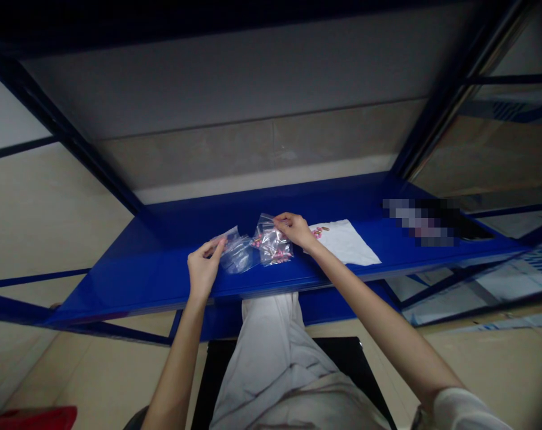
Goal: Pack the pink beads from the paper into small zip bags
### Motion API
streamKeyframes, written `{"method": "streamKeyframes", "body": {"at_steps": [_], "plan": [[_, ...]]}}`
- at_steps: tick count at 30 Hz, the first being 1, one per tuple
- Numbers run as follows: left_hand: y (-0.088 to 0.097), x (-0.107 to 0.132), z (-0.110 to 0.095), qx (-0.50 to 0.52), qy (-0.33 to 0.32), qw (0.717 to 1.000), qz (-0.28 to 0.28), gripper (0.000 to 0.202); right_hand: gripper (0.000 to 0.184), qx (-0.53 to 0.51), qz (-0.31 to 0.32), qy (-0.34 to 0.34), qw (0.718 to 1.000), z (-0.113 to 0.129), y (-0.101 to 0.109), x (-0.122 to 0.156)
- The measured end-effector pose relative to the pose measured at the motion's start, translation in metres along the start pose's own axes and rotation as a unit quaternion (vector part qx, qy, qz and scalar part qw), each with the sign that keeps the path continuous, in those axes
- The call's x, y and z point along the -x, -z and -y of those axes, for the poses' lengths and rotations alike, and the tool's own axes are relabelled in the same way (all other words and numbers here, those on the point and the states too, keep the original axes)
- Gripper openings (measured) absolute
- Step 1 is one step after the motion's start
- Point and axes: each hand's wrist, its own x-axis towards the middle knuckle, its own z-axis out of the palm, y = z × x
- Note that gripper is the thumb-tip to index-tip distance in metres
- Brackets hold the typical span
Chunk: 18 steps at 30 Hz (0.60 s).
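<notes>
Left bag (237,254), clear plastic, pinched at its upper edge, just beside the right bag (274,248), also clear, with pink and brass-coloured pieces inside. Fingers (217,243) of the left hand (202,272) closed narrow on the left bag's top corner. Fingers (280,218) of the right hand (296,231) likewise narrow, holding the right bag's top edge. Both bags on a blue shelf (118,286), near its front edge. Right of the bags, a white sheet (345,243), with small pink and brass pieces (319,231) at its near corner. Farther right along the shelf, a pixelated object (418,222), too blurred to tell. Below the shelf, light trousers (271,352) over a black seat (342,358).
</notes>
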Motion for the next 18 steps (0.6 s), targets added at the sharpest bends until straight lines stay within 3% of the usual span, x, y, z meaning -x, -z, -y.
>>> {"method": "streamKeyframes", "body": {"at_steps": [3,9,18], "plan": [[0.001,-0.001,-0.008,0.094,0.072,0.993,-0.015,0.030,0.020,-0.047,0.017,-0.035,0.998,-0.001,0.005,-0.005],[0.003,-0.002,-0.017,0.187,0.118,0.975,-0.004,0.034,0.018,-0.100,0.046,-0.067,0.992,0.010,0.006,-0.004],[0.001,0.004,-0.016,0.178,0.132,0.972,0.076,0.040,0.014,-0.079,0.014,-0.031,0.996,-0.011,-0.004,-0.001]]}}
